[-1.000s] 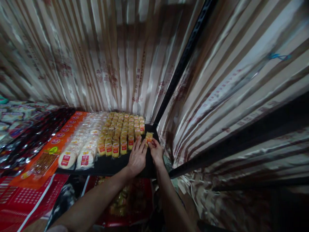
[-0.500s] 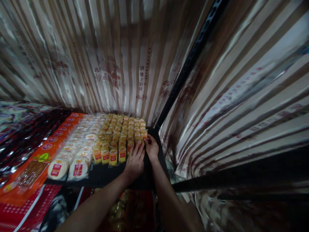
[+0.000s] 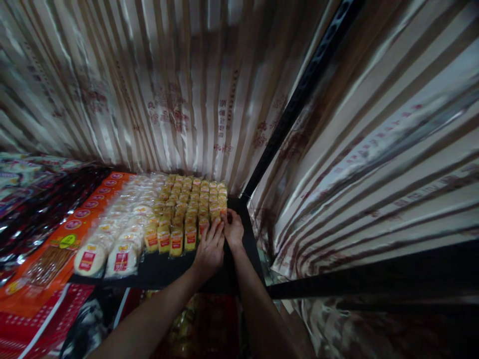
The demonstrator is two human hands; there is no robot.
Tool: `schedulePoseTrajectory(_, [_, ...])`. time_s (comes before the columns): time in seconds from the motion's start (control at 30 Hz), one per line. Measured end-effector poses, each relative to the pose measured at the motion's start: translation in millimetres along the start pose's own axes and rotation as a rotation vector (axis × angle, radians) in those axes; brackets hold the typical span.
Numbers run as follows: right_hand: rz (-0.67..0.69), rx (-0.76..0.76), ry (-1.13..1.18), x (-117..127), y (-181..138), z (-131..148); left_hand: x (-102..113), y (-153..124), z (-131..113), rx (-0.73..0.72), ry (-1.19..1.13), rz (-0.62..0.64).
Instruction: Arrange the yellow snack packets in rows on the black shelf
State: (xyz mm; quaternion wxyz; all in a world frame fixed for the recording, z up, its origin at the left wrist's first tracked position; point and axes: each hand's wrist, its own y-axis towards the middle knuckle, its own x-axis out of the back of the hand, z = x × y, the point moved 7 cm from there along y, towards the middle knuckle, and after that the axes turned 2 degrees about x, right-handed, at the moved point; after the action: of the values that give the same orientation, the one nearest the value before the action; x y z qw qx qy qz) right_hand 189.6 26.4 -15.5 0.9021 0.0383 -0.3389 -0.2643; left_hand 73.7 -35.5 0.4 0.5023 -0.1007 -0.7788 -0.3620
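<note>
Small yellow packaged cakes (image 3: 176, 241) with red labels stand in several tight rows on a black shelf (image 3: 157, 271). My left hand (image 3: 209, 249) lies over the front of the right-hand rows, its fingers stretched forward and resting on the packs. My right hand (image 3: 234, 230) is at the right end of those rows. Its fingers are curled against the outermost pack (image 3: 223, 211), close beside my left fingertips. My hands partly cover the nearest packs there, and the right fingertips are hard to make out.
Left of the cakes are rows of round white packaged biscuits (image 3: 121, 259), then an orange snack packet (image 3: 56, 259) and dark shiny packets (image 3: 33, 209). A black perforated post (image 3: 277, 142) rises at the shelf's back right corner. Pleated printed sheeting (image 3: 179, 75) hangs behind.
My right hand has shifted very slightly left and its fingers sit closer against the end pack. My left hand stays nearly in place; the view has tilted a little.
</note>
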Motion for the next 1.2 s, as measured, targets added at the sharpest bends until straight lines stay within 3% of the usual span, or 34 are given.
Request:
schedulePoseTrajectory(0.27, [-0.068,-0.039,0.078,11,-3,-1,8,2,-5,-0.046,0.012,-0.029])
schedulePoseTrajectory(0.43, [-0.114,-0.053,0.122,32,-27,12,23,-6,-14,-0.096,-0.040,-0.031])
schedulePoseTrajectory(0.57, [-0.111,-0.101,0.298,44,-72,24,35,-37,-24,-0.050,-0.142,-0.026])
schedulePoseTrajectory(0.77, [0.005,-0.154,0.465,39,-168,41,49,-119,-36,-0.005,-0.338,0.059])
schedulePoseTrajectory(0.87, [0.173,-0.088,0.407,22,-210,52,51,-157,-22,0.085,-0.393,0.137])
schedulePoseTrajectory(1.0, [0.433,0.014,0.334,-21,-243,58,29,-200,29,0.472,-0.319,0.431])
schedulePoseTrajectory(1.2, [0.692,-0.110,0.206,-105,-261,15,2,-231,96,0.733,-0.104,0.587])
